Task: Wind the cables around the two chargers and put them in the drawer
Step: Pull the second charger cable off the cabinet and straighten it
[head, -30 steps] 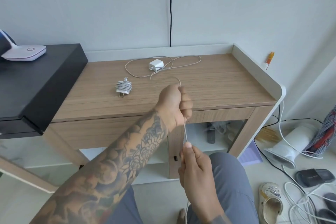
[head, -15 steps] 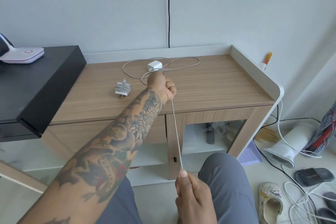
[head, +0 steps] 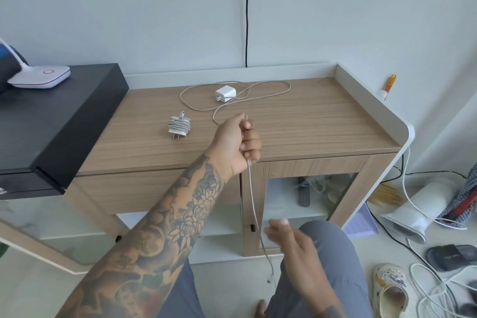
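A white charger [head: 225,93] lies at the back of the wooden table [head: 309,121], its pale cable [head: 268,90] looping loosely around it. A second charger [head: 178,127] with its cable wound tight rests to the left, prongs toward me. My left hand [head: 236,142] is fisted on the loose cable above the table's front edge. The cable end [head: 254,204] hangs down from that fist in front of the cabinet. My right hand [head: 294,242], blurred, is low beside the hanging end with fingers spread, holding nothing. The drawer front [head: 144,190] below the tabletop is closed.
A black cabinet [head: 59,113] with a white device [head: 42,77] stands at left. A black wire [head: 246,13] runs down the wall. On the floor at right lie a white fan [head: 418,209], sandals [head: 392,289], and white cords [head: 433,289]. My knee [head: 325,248] is below the table.
My right hand has let go of the cable end and opened. My left hand, still gripping the cable, has drawn back from the charger toward the table's front edge.
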